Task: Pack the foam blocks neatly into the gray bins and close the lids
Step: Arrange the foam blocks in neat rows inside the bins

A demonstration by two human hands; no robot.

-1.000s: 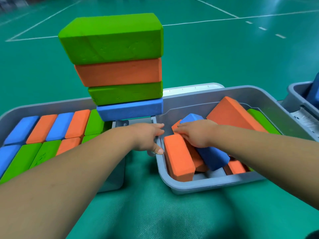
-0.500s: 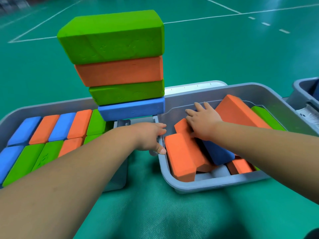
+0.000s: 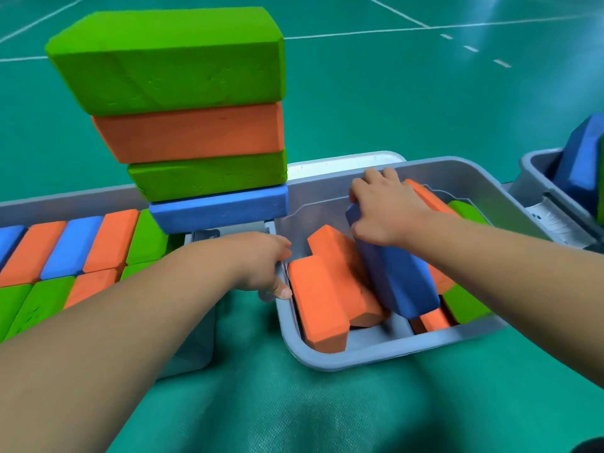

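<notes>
While the blue block is gripped at its far end by the right hand, fingers curled round it, the left hand is curled over the left rim of the middle bin, thumb outside the wall. The blue block is held tilted inside that bin, near end low, just right of two orange blocks laid askew along the left wall. Green blocks are seen to its right, and an orange slab is propped toward the far wall beside the right hand.

The left bin is filled with neat rows of blue, orange and green blocks set side by side. At its right end a stack of four is stood above the rows: blue at the bottom, then green, orange, green. A pale lid is laid flat behind the middle bin. At the right edge a third bin is partly seen, with a dark blue block stood up in it.

The stack is placed just beside the middle bin's left wall, and the narrow gap between the two bins is taken up by the left hand. Open green mat is spread in front of the bins, and wide green floor with white lines is seen behind them.
</notes>
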